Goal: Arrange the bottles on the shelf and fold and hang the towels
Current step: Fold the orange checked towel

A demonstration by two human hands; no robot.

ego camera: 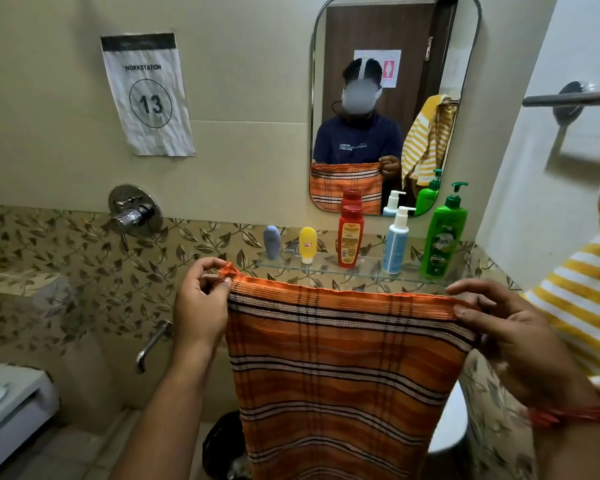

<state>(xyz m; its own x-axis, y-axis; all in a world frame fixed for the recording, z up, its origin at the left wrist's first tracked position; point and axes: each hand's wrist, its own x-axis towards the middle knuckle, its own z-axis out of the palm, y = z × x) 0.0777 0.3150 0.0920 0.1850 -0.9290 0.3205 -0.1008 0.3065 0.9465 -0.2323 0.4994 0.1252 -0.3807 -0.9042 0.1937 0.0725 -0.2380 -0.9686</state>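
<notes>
Hanging in front of the glass shelf was the orange towel, held up by its top corners; burnt orange with black and cream stripes, doubled over, thin and ribbed. A yellow striped towel hung off to the right. Left hand was pinched closed on one corner, right hand on the other, fingers curled over the edge. Five bottles stood on the shelf, the green bottle the tallest.

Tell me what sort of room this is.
Most likely a bathroom. A mirror hangs above a glass shelf lined with bottles such as the green pump bottle, a shower tap is on the tiled wall, and a towel bar is at right.
</notes>
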